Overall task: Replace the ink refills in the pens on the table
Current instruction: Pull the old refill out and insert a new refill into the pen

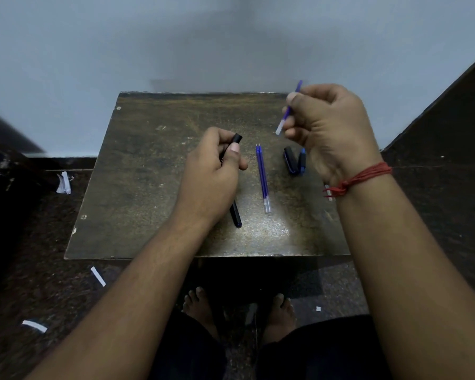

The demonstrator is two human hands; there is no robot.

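My left hand [213, 168] grips a black pen barrel [236, 139], whose open end pokes out above my thumb. A second black pen [235, 215] lies on the table under that wrist. My right hand [327, 130] is raised over the table's far right and pinches a blue ink refill [288, 112], tilted with its clear end pointing down-left. Two blue refills [263, 178] lie side by side in the middle of the small dark table [137, 174]. Two pen caps or pen parts, one black and one blue [295, 161], rest below my right hand.
A pale thin piece [328, 192] lies by my right wrist, mostly hidden. The table stands against a pale wall [176, 45]. White paper scraps [63, 183] litter the dark floor. My bare feet [200, 308] are under the table's front edge.
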